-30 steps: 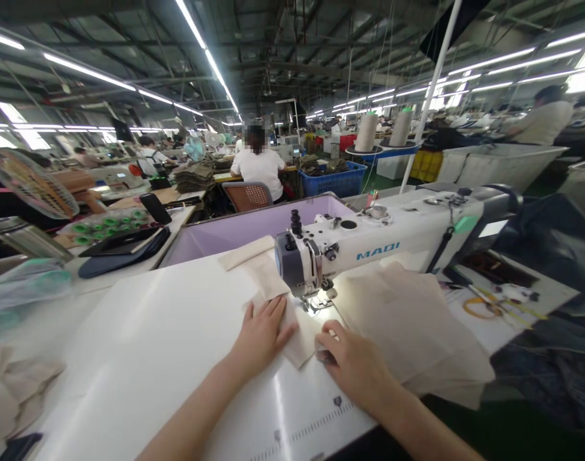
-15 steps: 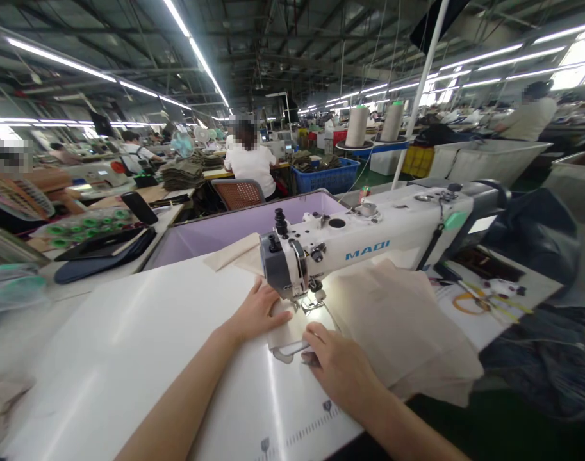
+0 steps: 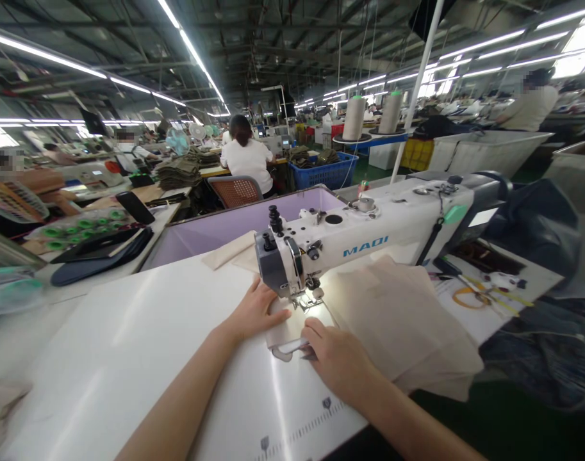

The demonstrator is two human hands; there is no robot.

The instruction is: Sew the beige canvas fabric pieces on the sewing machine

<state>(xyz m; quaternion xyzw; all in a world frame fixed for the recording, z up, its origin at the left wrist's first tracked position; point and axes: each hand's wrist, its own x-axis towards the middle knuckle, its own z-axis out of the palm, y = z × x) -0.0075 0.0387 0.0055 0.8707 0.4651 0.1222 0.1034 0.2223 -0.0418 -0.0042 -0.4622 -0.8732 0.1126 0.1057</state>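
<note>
My left hand (image 3: 256,310) lies flat on the beige fabric (image 3: 286,328), left of the needle, with its fingers stretched out and the thumb apart. Under the lit presser foot (image 3: 311,302) of the white sewing machine (image 3: 383,240) passes the fabric's edge. My right hand (image 3: 333,355) is closed just in front of the foot, its fingertips pinching or pressing the fabric. A grey, curved, metal-looking piece (image 3: 285,351) juts out beside the right fingers; its kind I cannot make out. More beige fabric (image 3: 398,320) spreads right of the needle and hangs over the table edge.
The white table (image 3: 143,358) carries a printed ruler near its front edge. Behind the machine is a lilac-lined bin (image 3: 200,237). Yellow-handled scissors (image 3: 472,296) lie at the right. Thread cones (image 3: 354,118) stand behind. A co-worker (image 3: 247,153) sits ahead.
The view has shifted slightly. My right hand has edged a little toward the presser foot, while my left hand keeps nearly the same place on the fabric.
</note>
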